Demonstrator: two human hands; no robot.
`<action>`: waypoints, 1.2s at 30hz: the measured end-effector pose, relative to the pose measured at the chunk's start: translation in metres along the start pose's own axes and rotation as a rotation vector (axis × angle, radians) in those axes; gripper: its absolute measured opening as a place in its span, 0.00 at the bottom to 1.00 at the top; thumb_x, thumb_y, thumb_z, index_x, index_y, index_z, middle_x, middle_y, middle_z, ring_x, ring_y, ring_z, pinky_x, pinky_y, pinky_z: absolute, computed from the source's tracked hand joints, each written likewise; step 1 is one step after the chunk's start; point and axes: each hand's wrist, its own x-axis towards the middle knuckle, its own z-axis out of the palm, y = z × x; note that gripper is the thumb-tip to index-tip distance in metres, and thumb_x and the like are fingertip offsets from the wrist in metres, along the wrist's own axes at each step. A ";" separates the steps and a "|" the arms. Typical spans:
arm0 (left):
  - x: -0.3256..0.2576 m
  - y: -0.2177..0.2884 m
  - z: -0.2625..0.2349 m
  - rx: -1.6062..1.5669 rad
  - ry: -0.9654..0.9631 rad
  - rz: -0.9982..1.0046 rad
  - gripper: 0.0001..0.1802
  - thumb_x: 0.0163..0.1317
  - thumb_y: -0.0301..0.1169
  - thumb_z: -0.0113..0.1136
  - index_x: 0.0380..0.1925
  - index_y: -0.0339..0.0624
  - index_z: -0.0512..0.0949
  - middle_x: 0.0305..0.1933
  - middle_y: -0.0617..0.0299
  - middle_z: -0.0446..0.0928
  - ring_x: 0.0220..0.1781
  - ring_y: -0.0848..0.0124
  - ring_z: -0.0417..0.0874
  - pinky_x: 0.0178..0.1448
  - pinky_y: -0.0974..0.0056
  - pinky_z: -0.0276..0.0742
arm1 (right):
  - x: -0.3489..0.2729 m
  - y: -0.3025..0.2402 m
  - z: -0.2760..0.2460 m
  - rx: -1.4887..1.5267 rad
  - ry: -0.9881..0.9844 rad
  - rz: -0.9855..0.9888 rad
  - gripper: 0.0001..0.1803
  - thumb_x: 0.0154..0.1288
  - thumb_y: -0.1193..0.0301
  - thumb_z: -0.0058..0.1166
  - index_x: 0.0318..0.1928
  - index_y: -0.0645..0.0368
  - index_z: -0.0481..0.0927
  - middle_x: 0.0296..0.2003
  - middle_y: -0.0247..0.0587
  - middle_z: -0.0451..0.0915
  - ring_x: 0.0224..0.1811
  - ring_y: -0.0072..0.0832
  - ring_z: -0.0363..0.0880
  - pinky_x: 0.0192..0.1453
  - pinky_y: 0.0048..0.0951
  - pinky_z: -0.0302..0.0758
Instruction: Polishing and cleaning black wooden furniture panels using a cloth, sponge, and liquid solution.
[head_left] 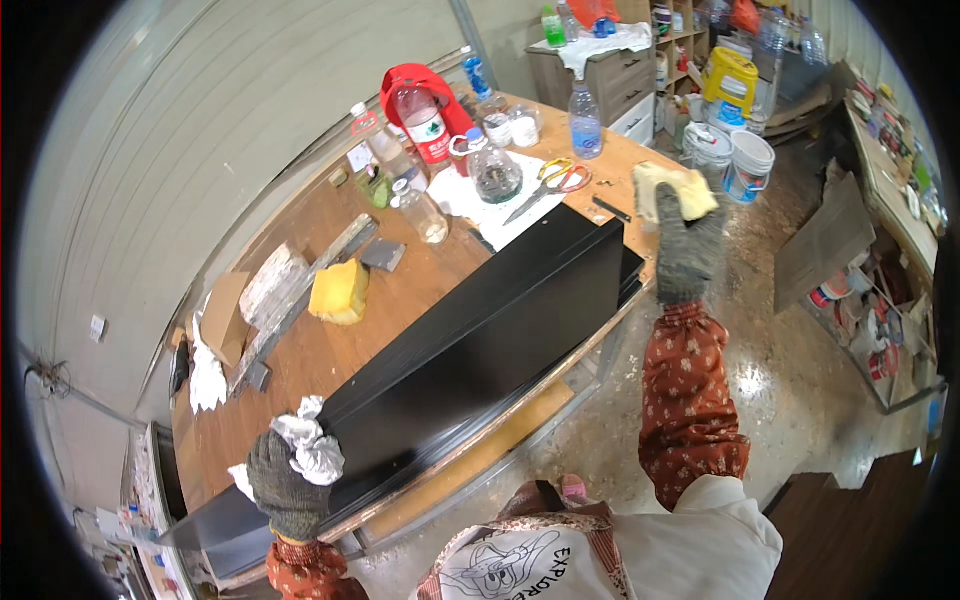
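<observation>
A long black board [480, 340] lies slanted across the wooden workbench [330, 350]. My left hand [285, 485], in a grey knit glove, grips a crumpled white cloth [310, 445] against the board's near left end. My right hand [685, 245], gloved too, holds a yellow sponge [672, 190] raised just past the board's far right end. Both forearms wear rust-red flowered sleeve covers.
On the bench: another yellow sponge [340, 290], scissors [550, 185], glass jars [495, 170], plastic bottles [585, 120], a red jug [425, 105], white paper, a sanding block. Buckets [745, 165] stand on the dusty floor right; a cabinet [600, 70] behind; cluttered shelves at far right.
</observation>
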 end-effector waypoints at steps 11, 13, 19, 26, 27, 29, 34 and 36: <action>0.005 0.016 0.001 0.318 0.125 0.243 0.06 0.55 0.24 0.57 0.34 0.38 0.76 0.35 0.56 0.81 0.32 0.70 0.80 0.36 0.65 0.75 | -0.132 -0.102 0.059 -0.559 -0.676 -0.830 0.27 0.56 0.63 0.60 0.56 0.57 0.73 0.41 0.41 0.78 0.34 0.32 0.79 0.31 0.34 0.75; 0.003 0.002 0.006 0.095 0.099 0.159 0.05 0.58 0.24 0.54 0.35 0.37 0.75 0.38 0.55 0.81 0.31 0.71 0.79 0.36 0.66 0.74 | -0.150 -0.118 0.064 -0.487 -0.624 -0.914 0.30 0.55 0.62 0.58 0.59 0.56 0.71 0.42 0.41 0.77 0.30 0.29 0.76 0.28 0.33 0.72; 0.006 -0.027 0.003 -0.179 0.014 -0.053 0.07 0.61 0.23 0.52 0.39 0.37 0.72 0.42 0.55 0.80 0.31 0.74 0.75 0.34 0.66 0.74 | -0.069 -0.119 0.031 -0.644 -0.318 -0.380 0.26 0.56 0.62 0.65 0.52 0.62 0.74 0.45 0.45 0.80 0.43 0.37 0.82 0.46 0.38 0.79; 0.024 -0.031 0.001 -0.011 0.047 0.073 0.10 0.58 0.27 0.57 0.41 0.41 0.74 0.32 0.63 0.75 0.32 0.73 0.77 0.34 0.65 0.76 | 0.019 0.046 0.022 -0.694 -0.212 0.179 0.39 0.56 0.51 0.62 0.63 0.54 0.65 0.52 0.54 0.77 0.55 0.45 0.77 0.56 0.43 0.73; 0.025 -0.042 -0.001 -0.306 -0.006 -0.228 0.17 0.54 0.29 0.63 0.44 0.41 0.74 0.35 0.62 0.77 0.35 0.70 0.79 0.37 0.65 0.77 | 0.010 0.054 0.027 -0.873 -0.288 0.164 0.40 0.56 0.49 0.60 0.65 0.52 0.64 0.53 0.54 0.76 0.55 0.47 0.76 0.57 0.42 0.72; 0.029 -0.033 -0.001 -0.096 0.027 -0.095 0.19 0.51 0.31 0.65 0.44 0.42 0.75 0.36 0.62 0.77 0.36 0.68 0.80 0.38 0.64 0.77 | 0.008 0.094 0.026 -0.809 -0.359 0.177 0.40 0.55 0.54 0.63 0.65 0.54 0.62 0.54 0.53 0.76 0.56 0.46 0.75 0.59 0.39 0.71; 0.034 -0.006 -0.003 0.171 0.082 0.066 0.22 0.43 0.32 0.69 0.41 0.42 0.76 0.38 0.57 0.78 0.40 0.62 0.81 0.46 0.60 0.75 | 0.014 0.163 0.023 -0.424 -0.447 0.098 0.42 0.54 0.56 0.64 0.67 0.55 0.61 0.58 0.55 0.71 0.61 0.45 0.71 0.63 0.38 0.68; 0.037 -0.007 -0.007 0.129 0.073 0.066 0.20 0.44 0.31 0.69 0.39 0.43 0.76 0.38 0.58 0.78 0.40 0.62 0.81 0.45 0.61 0.74 | 0.017 0.126 0.033 -0.698 -0.599 0.107 0.44 0.54 0.54 0.64 0.68 0.57 0.60 0.59 0.54 0.70 0.62 0.42 0.69 0.64 0.36 0.67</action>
